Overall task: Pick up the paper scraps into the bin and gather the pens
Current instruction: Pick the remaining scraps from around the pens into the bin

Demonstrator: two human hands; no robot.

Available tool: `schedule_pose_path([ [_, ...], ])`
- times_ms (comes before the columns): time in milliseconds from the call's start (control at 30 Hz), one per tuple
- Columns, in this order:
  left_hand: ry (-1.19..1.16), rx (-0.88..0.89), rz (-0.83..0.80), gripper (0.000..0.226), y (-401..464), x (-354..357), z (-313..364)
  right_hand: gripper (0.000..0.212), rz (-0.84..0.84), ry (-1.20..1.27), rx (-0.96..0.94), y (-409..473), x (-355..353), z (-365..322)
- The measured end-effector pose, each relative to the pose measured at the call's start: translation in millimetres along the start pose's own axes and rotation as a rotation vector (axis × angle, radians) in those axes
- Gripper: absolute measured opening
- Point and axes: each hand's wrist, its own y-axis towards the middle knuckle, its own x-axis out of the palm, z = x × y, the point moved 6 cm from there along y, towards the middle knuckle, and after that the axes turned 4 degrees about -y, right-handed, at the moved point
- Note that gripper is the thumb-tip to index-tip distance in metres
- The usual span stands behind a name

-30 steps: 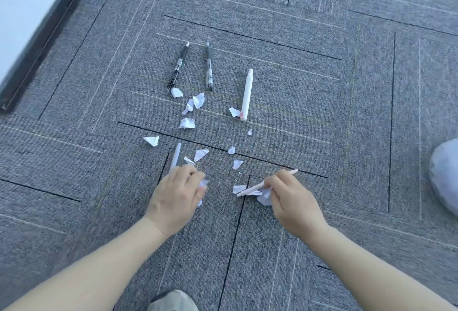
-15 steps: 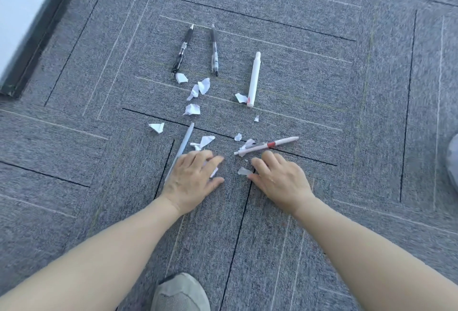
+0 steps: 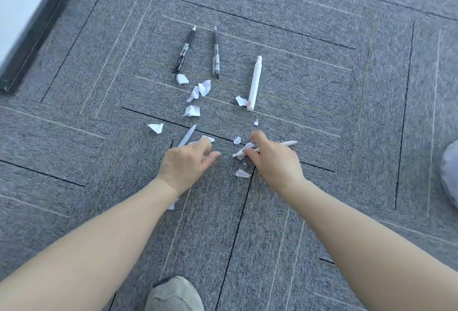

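Hovering over scraps (image 3: 191, 111), hands: left (image 3: 184, 162) loose, right (image 3: 273, 162) pinching white pen (image 3: 288, 143).

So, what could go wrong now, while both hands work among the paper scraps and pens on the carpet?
1. The right hand is at the thin white pen, which lies over torn white paper scraps; pen and scraps may come up together.
2. One small white scrap lies half hidden beside the left forearm and could be missed.
3. Only an edge of the white bag shows at far right; carried scraps may drop.
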Motion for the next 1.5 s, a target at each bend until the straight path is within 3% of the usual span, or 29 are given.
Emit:
schedule_pose_path([
  [133,0.078,-0.139,-0.013,0.048,7,-7,-7,0.019,-0.253,0.007,0.091,21,1,-3],
  [267,0.262,-0.198,-0.114,0.034,14,3,-8,0.012,-0.436,-0.002,0.096,30,7,-7],
  [400,0.299,-0.228,-0.163,0.032,10,5,-8,0.014,-0.371,0.213,0.139,30,2,-1],
  [567,-0.005,-0.283,-0.110,0.023,5,-3,-6,0.020,-0.213,0.434,0.226,28,-12,10],
  [700,-0.141,-0.360,-0.096,0.012,6,-2,-8,0.006,-0.188,0.520,0.247,29,-18,9],
  [833,-0.104,-0.342,-0.058,0.017,2,-1,-11,0.020,-0.310,0.289,0.090,32,-4,-16],
  [1033,-0.059,-0.190,-0.059,0.049,-11,-4,-6,0.016,-0.337,-0.005,-0.021,42,4,-35],
  [1133,-0.006,-0.149,-0.052,0.040,-13,-2,-7,0.014,-0.350,-0.063,-0.055,39,3,-35],
  [1200,-0.014,-0.150,-0.045,0.033,-12,-2,-11,0.015,-0.243,0.054,0.065,40,-6,-15],
  [1300,-0.035,-0.203,0.005,0.035,-10,-9,-22,0.011,-0.084,0.220,0.237,43,-15,18],
  [1500,-0.147,-0.462,0.103,0.030,23,-34,-50,0.013,-0.113,0.067,0.128,52,-12,11],
])
